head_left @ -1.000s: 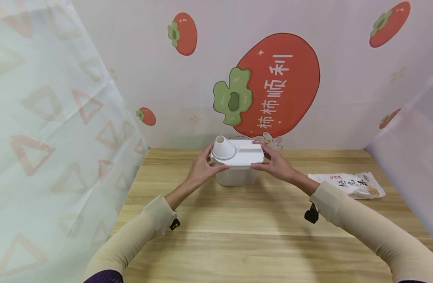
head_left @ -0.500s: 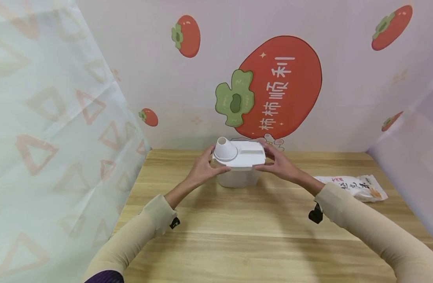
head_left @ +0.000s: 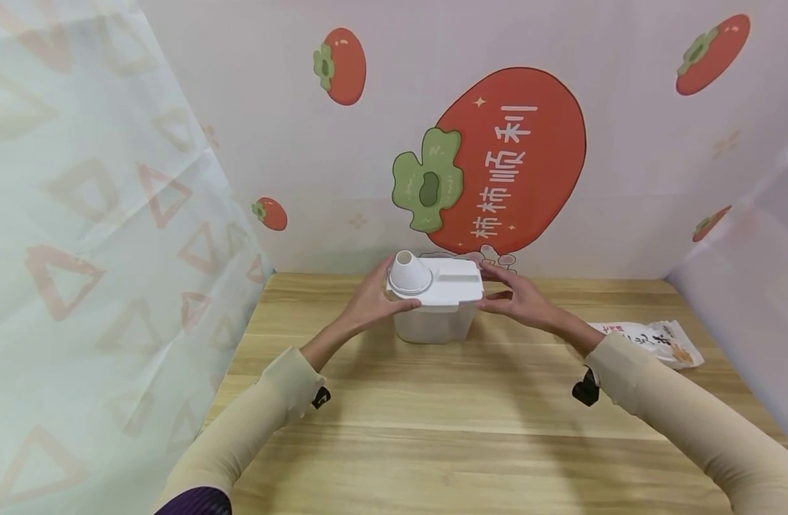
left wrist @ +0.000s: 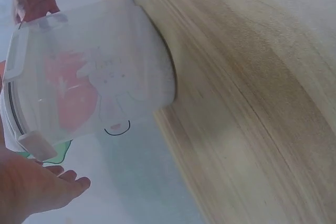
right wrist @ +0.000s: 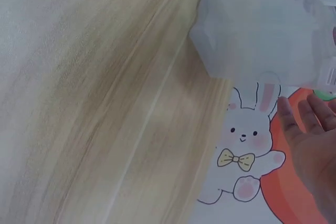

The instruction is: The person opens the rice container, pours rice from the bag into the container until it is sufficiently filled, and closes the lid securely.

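A translucent plastic storage container (head_left: 431, 327) with a white lid (head_left: 442, 287) stands upright on the wooden table. A white cone-shaped spout (head_left: 410, 273) rises from the lid's left part, beside a raised bar. My left hand (head_left: 373, 300) holds the lid's left end, thumb along the front edge and fingers toward the back. At the right end is my right hand (head_left: 519, 300), its fingers spread around the corner. In the right wrist view those fingers (right wrist: 310, 119) look straight and apart from the container wall. The left wrist view shows a white side latch (left wrist: 38, 145) near my left fingers.
A white printed packet (head_left: 664, 342) lies on the table (head_left: 432, 443) at the right, partly behind my right forearm. The back wall (head_left: 342, 164) carries persimmon drawings, and side walls close in the left and right.
My right hand has slid a little to the right, its thumb leaving the lid's front edge for the right corner. My left hand keeps its place at the lid, and the container stays put.
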A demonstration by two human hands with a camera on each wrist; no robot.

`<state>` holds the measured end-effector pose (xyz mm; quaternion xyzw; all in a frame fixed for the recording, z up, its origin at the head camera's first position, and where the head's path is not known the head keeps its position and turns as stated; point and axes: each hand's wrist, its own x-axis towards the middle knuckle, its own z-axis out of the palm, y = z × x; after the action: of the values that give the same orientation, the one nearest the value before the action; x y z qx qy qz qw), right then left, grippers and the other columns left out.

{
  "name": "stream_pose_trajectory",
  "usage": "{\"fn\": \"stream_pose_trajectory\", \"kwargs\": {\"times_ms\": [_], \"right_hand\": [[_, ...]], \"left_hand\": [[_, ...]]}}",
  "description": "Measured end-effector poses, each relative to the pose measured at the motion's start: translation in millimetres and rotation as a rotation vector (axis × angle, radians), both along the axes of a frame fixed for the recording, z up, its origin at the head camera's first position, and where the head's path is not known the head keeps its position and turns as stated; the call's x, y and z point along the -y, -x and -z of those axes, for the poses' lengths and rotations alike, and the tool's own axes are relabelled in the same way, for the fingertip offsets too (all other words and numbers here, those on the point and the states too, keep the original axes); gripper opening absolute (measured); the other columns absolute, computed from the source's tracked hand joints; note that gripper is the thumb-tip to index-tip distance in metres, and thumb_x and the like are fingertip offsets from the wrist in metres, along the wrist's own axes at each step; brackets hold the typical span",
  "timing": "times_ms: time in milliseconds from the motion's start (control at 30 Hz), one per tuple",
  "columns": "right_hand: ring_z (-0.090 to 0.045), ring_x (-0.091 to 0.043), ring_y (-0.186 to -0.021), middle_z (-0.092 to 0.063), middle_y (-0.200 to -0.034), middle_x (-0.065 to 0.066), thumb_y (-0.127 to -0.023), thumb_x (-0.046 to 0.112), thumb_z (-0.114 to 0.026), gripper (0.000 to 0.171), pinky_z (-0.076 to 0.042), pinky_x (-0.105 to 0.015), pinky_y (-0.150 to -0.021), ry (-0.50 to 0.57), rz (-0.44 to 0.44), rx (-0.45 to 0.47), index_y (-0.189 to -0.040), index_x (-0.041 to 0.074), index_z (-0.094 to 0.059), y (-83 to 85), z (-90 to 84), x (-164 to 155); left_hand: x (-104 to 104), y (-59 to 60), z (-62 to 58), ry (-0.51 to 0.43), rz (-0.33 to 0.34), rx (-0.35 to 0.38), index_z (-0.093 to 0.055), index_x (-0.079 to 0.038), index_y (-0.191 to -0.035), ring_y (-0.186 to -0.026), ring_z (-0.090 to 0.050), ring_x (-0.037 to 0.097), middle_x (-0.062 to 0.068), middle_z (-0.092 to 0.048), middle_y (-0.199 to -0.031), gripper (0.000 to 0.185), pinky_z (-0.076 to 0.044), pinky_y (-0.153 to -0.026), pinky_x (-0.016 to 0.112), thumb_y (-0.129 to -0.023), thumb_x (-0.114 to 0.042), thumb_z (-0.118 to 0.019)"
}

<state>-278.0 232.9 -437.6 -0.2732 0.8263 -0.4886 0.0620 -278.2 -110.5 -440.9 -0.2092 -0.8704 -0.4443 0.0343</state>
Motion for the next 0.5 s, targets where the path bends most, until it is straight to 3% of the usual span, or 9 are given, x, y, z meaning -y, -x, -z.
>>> {"fn": "stream_pose_trajectory", "kwargs": {"times_ms": [133, 500], "right_hand": [[-0.050, -0.042, -0.143, -0.050, -0.158, -0.019, -0.095, 0.011, -0.080, 0.081, -0.051, -0.060, -0.106, -0.005, -0.018, -0.009, -0.163, 0.003, -0.037, 1.8, -2.3, -0.9], [-0.057, -0.047, -0.135, -0.057, -0.151, -0.023, -0.093, 0.001, -0.080, 0.064, -0.059, -0.041, -0.098, 0.009, -0.023, 0.017, -0.151, -0.005, -0.053, 9.1, -3.5, 1.0]], "left_hand": [[-0.4, 1.6, -0.6, -0.004, 0.015, -0.008, -0.036, -0.013, -0.165, -0.146, -0.049, 0.026, 0.006, -0.055, -0.155, 0.108, -0.038, -0.122, 0.050, -0.078, -0.046, -0.092], [-0.9, 3.1, 4.9, -0.021, 0.016, 0.022, -0.037, -0.018, -0.164, -0.140, -0.054, 0.025, 0.004, -0.059, -0.150, 0.106, -0.042, -0.119, 0.051, -0.078, -0.046, -0.093]]}}
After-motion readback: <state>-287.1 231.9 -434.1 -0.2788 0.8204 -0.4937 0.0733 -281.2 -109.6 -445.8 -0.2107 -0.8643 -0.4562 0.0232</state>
